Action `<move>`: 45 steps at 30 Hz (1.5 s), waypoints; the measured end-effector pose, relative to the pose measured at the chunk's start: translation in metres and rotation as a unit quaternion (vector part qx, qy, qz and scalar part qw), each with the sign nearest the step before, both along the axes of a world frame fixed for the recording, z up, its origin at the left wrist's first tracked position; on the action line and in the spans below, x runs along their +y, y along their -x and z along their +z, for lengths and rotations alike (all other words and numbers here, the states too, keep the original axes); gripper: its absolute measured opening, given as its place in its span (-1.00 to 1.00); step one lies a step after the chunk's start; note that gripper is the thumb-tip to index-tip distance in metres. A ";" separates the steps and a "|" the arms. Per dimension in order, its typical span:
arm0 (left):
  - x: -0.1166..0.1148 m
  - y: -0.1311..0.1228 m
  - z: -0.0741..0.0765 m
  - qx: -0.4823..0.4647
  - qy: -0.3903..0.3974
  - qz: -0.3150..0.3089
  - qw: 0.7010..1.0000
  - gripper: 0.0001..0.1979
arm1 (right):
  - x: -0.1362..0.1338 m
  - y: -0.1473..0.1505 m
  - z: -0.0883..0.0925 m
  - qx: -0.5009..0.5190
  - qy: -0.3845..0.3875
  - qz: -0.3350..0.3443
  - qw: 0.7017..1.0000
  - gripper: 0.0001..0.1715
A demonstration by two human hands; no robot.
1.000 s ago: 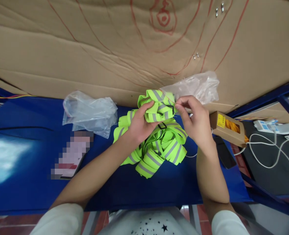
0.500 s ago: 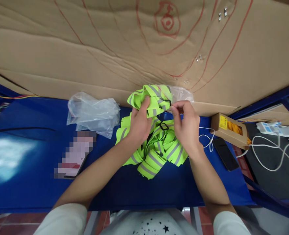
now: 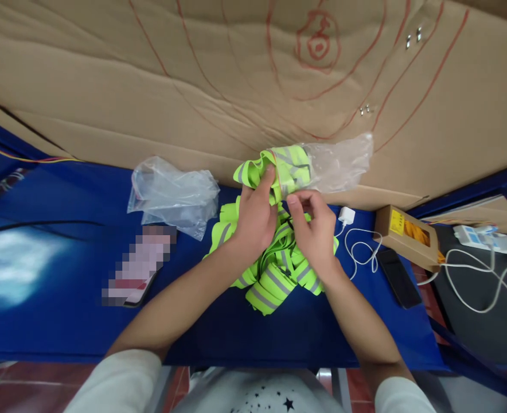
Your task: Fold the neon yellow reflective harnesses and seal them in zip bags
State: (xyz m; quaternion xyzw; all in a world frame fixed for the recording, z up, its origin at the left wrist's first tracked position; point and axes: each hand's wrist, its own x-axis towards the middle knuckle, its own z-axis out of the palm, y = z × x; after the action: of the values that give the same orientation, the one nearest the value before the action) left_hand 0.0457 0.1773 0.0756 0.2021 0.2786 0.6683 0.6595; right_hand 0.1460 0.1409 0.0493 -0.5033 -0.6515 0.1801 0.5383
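The left forearm (image 3: 193,292) and right forearm (image 3: 357,321) angle inward, meeting ahead. The left hand (image 3: 256,218) curls closed in a firm grasp, thumb raised. The right hand (image 3: 314,232) sits just beside it, fingertips (image 3: 293,201) pinched together.

Bright, even light, soft shadows; white glare on blue tabletop (image 3: 12,269) at left. Fisheye bend twd frame edges, pixelated patch (image 3: 139,267) left of centre

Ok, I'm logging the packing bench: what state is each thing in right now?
clear bag, mouth open, part filled
folded vest, partly bagged, gripped by left hand
right hand, fingers pinched, grip unclear
vest pile, loose on table
spare bag, crumpled, lying on table
phone, screen dark
charger, cable loosely coiled
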 end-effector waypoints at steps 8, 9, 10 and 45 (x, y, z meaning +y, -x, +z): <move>-0.008 -0.010 -0.019 0.102 -0.129 0.024 0.986 -0.56 | 0.003 -0.003 0.014 0.334 0.137 0.080 0.929 -0.45; -0.006 -0.009 -0.022 0.118 -0.139 0.019 0.983 -0.52 | 0.002 -0.004 0.016 0.337 0.112 0.071 0.932 -0.47; -0.005 -0.007 -0.024 0.132 -0.149 0.014 0.980 -0.49 | 0.002 -0.006 0.019 0.338 0.088 0.067 0.935 -0.48; -0.044 0.006 0.017 0.207 -0.259 -0.005 0.943 -0.42 | -0.015 -0.034 0.045 0.208 0.118 0.161 0.958 -0.48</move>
State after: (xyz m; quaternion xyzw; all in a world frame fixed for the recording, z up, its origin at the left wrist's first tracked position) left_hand 0.0397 0.1338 0.0923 0.5014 0.2252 0.6576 0.5151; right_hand 0.1796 0.1261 0.0944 -0.4033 -0.5717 0.4406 0.5624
